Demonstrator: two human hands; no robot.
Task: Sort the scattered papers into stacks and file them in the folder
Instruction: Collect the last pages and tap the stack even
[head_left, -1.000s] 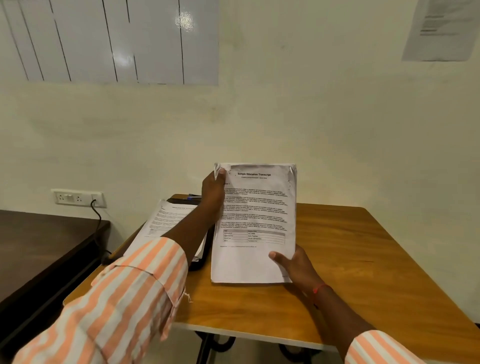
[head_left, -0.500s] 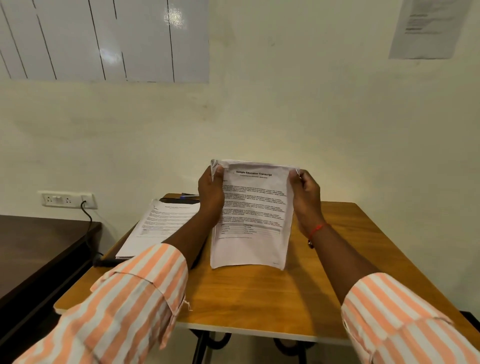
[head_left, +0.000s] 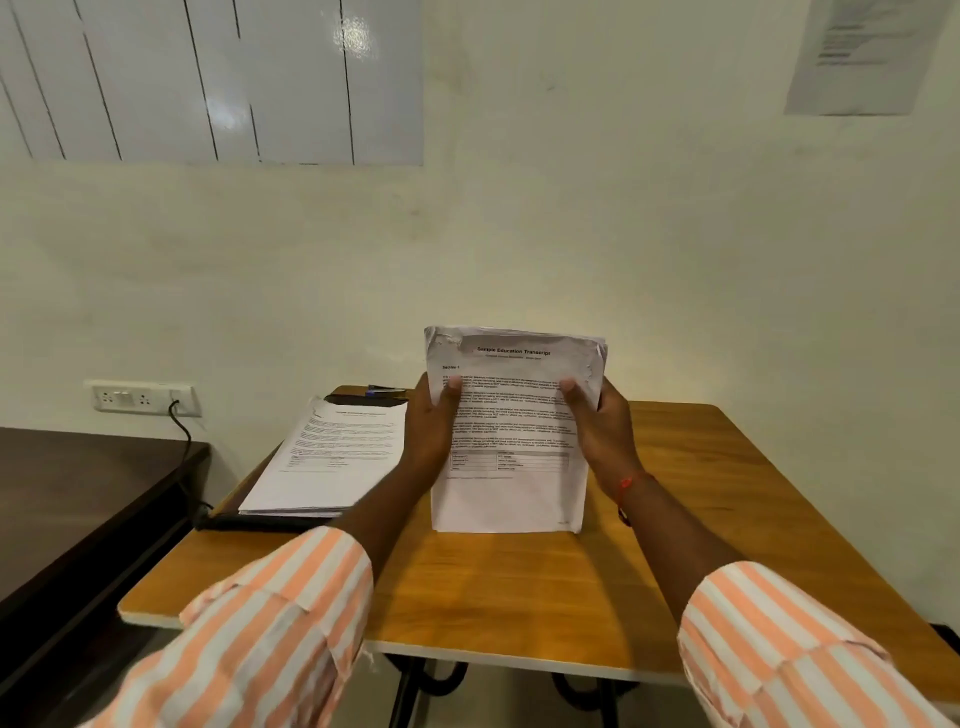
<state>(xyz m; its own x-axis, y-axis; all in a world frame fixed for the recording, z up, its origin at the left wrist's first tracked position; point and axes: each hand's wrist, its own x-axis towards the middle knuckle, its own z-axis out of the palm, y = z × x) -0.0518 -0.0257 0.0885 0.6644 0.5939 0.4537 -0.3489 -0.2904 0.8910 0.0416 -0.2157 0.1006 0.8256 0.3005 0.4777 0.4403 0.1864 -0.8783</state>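
Paper stack (head_left: 511, 415), long axis upright on wooden table (head_left: 519, 587), creased top corners; left hand (head_left: 434, 431) and right hand (head_left: 602, 431) grip its sides

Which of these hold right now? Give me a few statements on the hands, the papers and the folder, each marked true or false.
1. The left hand and right hand both grip the paper stack by its sides. True.
2. The stack lies flat. False: it stands upright, bottom edge on the table.
3. A second paper pile lies on the black folder. True.
4. The stack's front sheet is blank. False: it is printed, headed "Sample Education Transcript".
5. Nothing is plugged in at the wall. False: a black cable enters the wall socket.
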